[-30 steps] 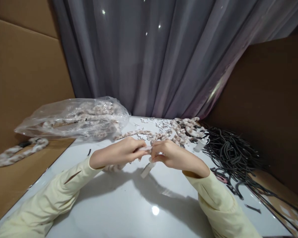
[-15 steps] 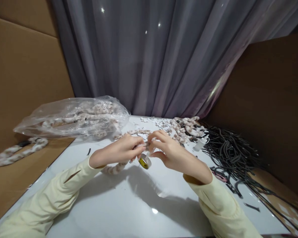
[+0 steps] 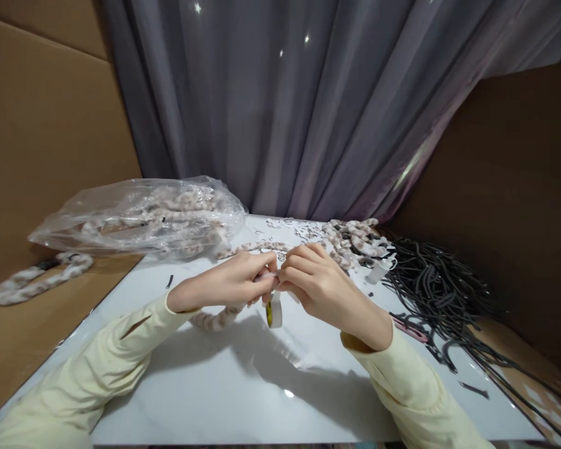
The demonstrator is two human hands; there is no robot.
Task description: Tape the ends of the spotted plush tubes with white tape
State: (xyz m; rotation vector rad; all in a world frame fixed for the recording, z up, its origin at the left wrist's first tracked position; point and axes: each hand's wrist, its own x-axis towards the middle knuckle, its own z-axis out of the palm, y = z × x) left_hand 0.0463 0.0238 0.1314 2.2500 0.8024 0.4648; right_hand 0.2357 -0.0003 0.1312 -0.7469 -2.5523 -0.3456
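My left hand [image 3: 238, 280] is closed around a brown-and-white fluffy strip [image 3: 215, 319], whose loose part hangs below the wrist. My right hand [image 3: 311, 277] pinches at the strip's end, its fingertips meeting those of my left hand. Just under the fingers hangs a small roll of tape [image 3: 274, 312], white outside with a yellow core. What exactly lies between the right fingertips is hidden, though it looks like the strip's end or a bit of tape.
A clear plastic bag [image 3: 116, 199] of fluffy strips lies at the back left. On the right are a pile of fluffy pieces [image 3: 355, 234], a white bottle [image 3: 378, 269], a heap of black cords [image 3: 430, 280] and a pink tool [image 3: 411, 328]. Cardboard walls [image 3: 42, 118] flank the table.
My right hand has drawn in against the left, its fingers closing into a pinch. The tape roll has turned and now hangs more upright. The view has shifted slightly.
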